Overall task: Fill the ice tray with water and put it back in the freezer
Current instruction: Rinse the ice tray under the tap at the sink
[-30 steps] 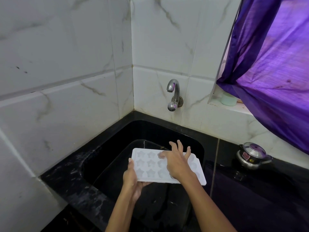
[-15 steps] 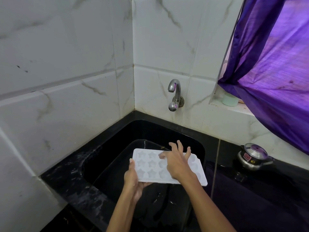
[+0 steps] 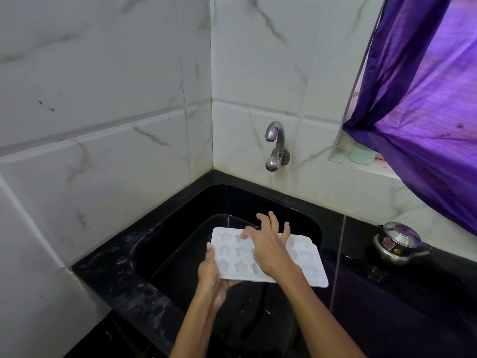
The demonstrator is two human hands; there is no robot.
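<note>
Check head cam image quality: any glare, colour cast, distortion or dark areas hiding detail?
Head view: wide-angle bend in the tile lines at left; purple cast from the curtain, mirrored on the tap; black sink underexposed, detail lost; white tray low in contrast, star cells faint; right hand covers its middle, left hand grips its edge.

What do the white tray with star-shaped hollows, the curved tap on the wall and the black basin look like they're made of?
The white star-hollowed ice tray looks like matte, slightly translucent plastic or silicone, with thin moulded edges. The curved wall tap looks like polished chromed metal: it mirrors purple light. The black sink basin seems to be glossy stone or composite, with pale speckling on its rim; the pictures leave it open which.
</note>
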